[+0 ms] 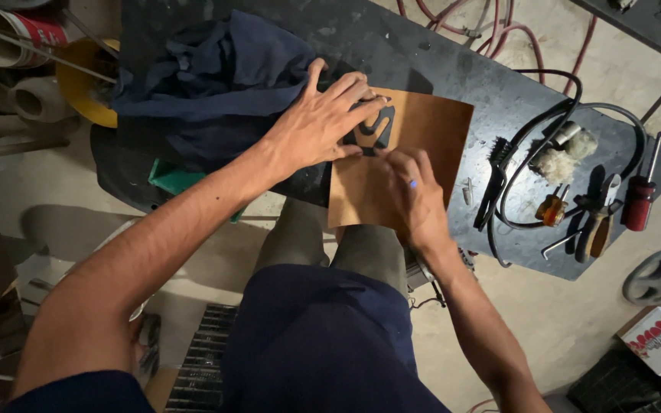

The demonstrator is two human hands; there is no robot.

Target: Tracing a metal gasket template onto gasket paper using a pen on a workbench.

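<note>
Dark metal workbench (437,69), concrete floor below. Left hand (323,122): fingers spread wide, flat, pinning a dark cut-out template (376,131) onto a brown sheet (430,122). Right hand (415,191): fingers pinched tight, contents can't tell, at template's lower edge. Sheet overhangs bench's near edge. Navy cloth (216,73) just left; wire brush (496,180), screwdrivers (640,191) toward right corner.

sheet (422,126) on table (392,46) | cloth (216,73) left | tools (598,206) right
</note>
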